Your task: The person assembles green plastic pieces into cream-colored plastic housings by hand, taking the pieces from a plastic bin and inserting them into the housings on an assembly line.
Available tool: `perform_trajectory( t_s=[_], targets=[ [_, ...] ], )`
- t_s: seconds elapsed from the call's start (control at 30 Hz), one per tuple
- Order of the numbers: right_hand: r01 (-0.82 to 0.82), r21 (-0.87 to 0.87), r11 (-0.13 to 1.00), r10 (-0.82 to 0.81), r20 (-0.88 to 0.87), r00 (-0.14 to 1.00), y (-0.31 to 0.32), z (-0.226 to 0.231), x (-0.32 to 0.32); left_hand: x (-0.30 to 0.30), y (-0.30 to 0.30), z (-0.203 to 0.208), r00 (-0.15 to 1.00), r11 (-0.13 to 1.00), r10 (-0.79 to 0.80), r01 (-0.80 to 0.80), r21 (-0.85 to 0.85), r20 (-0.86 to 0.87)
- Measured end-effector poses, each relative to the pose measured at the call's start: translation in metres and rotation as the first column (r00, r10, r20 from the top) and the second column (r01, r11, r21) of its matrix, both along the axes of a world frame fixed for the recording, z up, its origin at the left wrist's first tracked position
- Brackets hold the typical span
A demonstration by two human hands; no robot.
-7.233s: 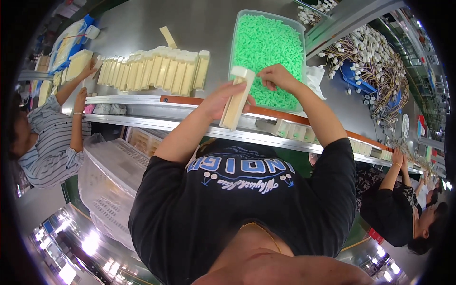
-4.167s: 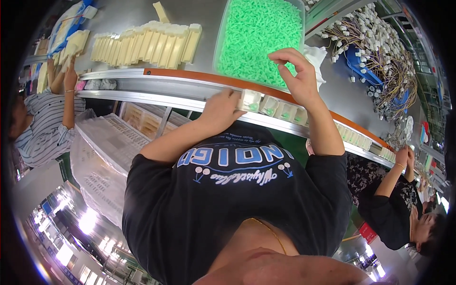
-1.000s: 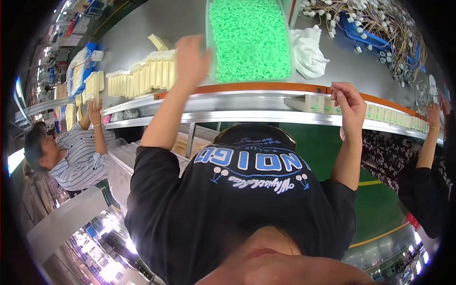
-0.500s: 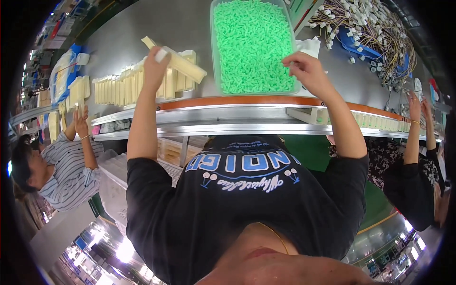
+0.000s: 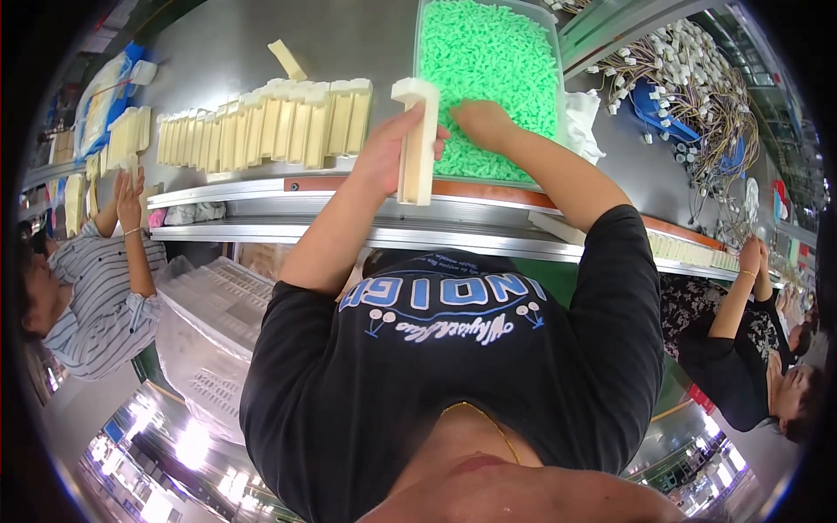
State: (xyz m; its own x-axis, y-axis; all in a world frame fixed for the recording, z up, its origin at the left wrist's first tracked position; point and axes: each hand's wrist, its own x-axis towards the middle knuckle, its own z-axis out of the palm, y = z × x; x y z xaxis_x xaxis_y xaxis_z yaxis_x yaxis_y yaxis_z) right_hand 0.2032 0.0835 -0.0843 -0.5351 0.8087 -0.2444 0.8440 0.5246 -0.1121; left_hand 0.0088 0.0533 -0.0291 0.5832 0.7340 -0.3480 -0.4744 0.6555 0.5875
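Upright in my left hand (image 5: 388, 150) is a long cream plastic housing (image 5: 419, 144) with a channel down its length. My fingers wrap round it, just above the table's front edge. Beside it, my right hand (image 5: 485, 125) reaches into a clear plastic bin (image 5: 561, 91) full of small bright green plastic pieces (image 5: 488, 52). Its fingers are curled down against the pieces; whatever they pinch is hidden. To the left, a row of similar cream housings (image 5: 261, 131) stands side by side on the table. One more housing (image 5: 288, 60) lies apart behind the row.
A white cloth or bag (image 5: 581, 126) lies right of the bin. Farther right is a heap of wires with white connectors (image 5: 689, 70) over a blue tray (image 5: 649, 105). A metal post (image 5: 610, 35) rises behind the bin. Co-workers sit at both sides.
My left hand has moved right, bringing the housing from above the row to beside the bin and turning it upright. My right hand has moved left and down into the green pieces.
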Motion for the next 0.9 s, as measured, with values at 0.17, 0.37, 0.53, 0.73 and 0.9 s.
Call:
perform_trajectory(
  t_s=[0.17, 0.37, 0.53, 0.73, 0.9],
  targets=[
    [0.016, -0.018, 1.0, -0.015, 0.088, 0.996, 0.001, 0.011, -0.01, 0.003, -0.006, 0.004, 0.994, 0.975, -0.096, 0.103, -0.198, 0.047],
    [0.106, 0.022, 0.994, -0.107, 0.057, 0.993, -0.002, 0.014, -0.013, 0.001, -0.018, 0.004, 0.988, 0.976, -0.078, 0.103, -0.191, 0.132],
    [0.398, -0.624, 0.673, -0.692, -0.341, 0.636, -0.005, 0.048, 0.008, -0.002, -0.024, 0.003, 0.997, 0.99, -0.044, 0.051, -0.13, 0.057],
    [0.47, -0.543, 0.696, -0.705, -0.388, 0.594, -0.003, 0.021, 0.042, 0.004, -0.027, 0.007, 0.998, 0.992, -0.064, 0.061, -0.11, -0.029],
    [0.324, -0.113, 0.939, -0.342, -0.249, 0.906, -0.01, 0.01, 0.035, 0.013, -0.034, 0.012, 0.994, 0.995, -0.097, 0.098, 0.001, -0.046]
  ],
)
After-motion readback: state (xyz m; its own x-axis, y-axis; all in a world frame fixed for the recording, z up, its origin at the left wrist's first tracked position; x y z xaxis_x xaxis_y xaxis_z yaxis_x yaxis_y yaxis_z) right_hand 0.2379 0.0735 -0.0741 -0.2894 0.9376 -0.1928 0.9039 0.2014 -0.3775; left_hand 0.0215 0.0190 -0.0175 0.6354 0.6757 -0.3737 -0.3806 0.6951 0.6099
